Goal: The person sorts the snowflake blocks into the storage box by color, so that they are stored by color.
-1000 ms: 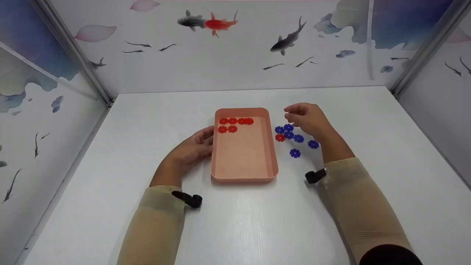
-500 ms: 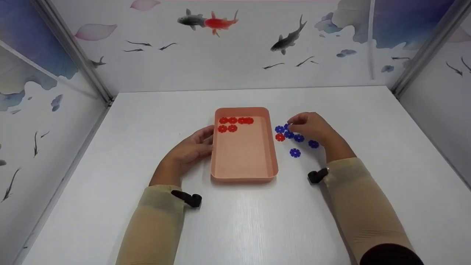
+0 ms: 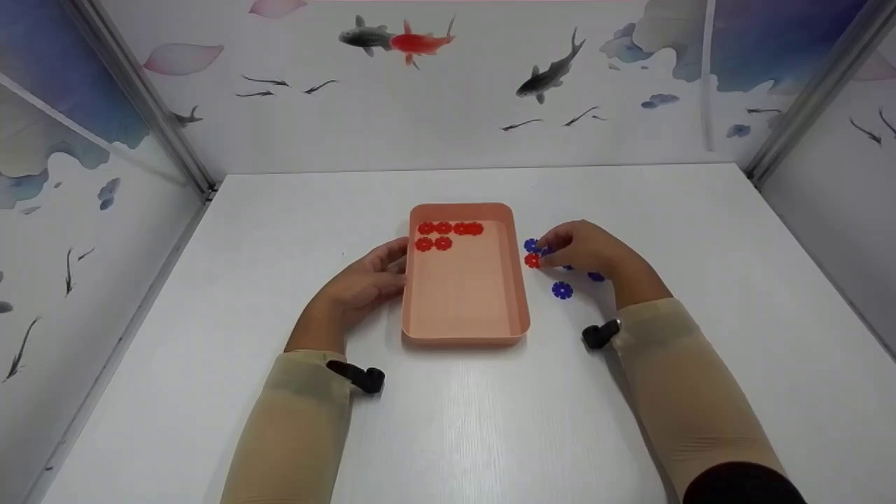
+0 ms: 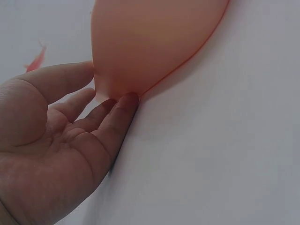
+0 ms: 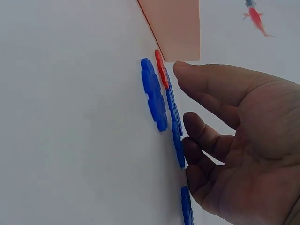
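Note:
A peach-pink tray (image 3: 462, 297) lies on the white table, with several red snowflake building discs (image 3: 424, 244) in two rows at its far end. My left hand (image 3: 364, 285) rests against the tray's left side; in the left wrist view its fingertips (image 4: 129, 99) touch the outer wall. Right of the tray, my right hand (image 3: 589, 253) reaches down over a cluster of discs, thumb and fingers apart with nothing between them. Its thumb tip is right at a loose red disc (image 3: 532, 261). Blue discs (image 3: 531, 246) lie around it, some partly hidden under the hand.
One blue disc (image 3: 562, 290) lies nearer me, apart from the cluster. Another blue disc (image 3: 596, 276) shows below the right wrist. A white back wall (image 3: 455, 126) with painted fish and side panels enclose the table. Black wrist cameras (image 3: 360, 378) sit on both sleeves.
My right hand has come down from above the far side of the loose discs, then shifted left to the red one. The left hand and tray have stayed in place.

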A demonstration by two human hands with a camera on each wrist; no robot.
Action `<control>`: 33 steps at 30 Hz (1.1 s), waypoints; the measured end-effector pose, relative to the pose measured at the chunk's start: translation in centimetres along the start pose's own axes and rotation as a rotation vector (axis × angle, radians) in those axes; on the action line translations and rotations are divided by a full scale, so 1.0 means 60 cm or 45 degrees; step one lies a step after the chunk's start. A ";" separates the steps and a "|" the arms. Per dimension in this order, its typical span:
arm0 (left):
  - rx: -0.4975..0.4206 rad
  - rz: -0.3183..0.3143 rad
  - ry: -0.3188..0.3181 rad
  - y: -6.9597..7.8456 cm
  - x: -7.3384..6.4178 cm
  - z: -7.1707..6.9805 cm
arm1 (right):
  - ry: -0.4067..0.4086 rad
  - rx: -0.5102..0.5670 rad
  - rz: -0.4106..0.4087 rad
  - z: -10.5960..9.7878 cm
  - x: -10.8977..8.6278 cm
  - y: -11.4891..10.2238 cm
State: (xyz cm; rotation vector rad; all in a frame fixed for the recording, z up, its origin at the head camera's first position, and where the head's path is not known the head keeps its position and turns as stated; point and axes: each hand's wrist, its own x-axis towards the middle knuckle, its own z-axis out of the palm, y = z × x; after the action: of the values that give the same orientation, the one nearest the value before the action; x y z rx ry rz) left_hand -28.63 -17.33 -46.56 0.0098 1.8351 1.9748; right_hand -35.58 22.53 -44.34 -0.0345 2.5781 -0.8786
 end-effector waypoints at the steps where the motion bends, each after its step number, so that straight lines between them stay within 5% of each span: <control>1: -0.014 0.007 -0.016 0.000 0.000 0.000 | -0.005 0.002 -0.002 0.001 0.000 -0.001; 33: -0.010 -0.016 0.015 -0.002 0.002 -0.001 | -0.047 -0.104 -0.006 0.000 0.002 -0.007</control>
State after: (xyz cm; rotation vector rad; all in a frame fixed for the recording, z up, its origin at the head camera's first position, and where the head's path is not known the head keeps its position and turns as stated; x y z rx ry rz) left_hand -28.71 -17.35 -46.69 -0.0159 1.8309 1.9775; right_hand -35.74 22.21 -44.13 -0.0795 2.5790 -0.7662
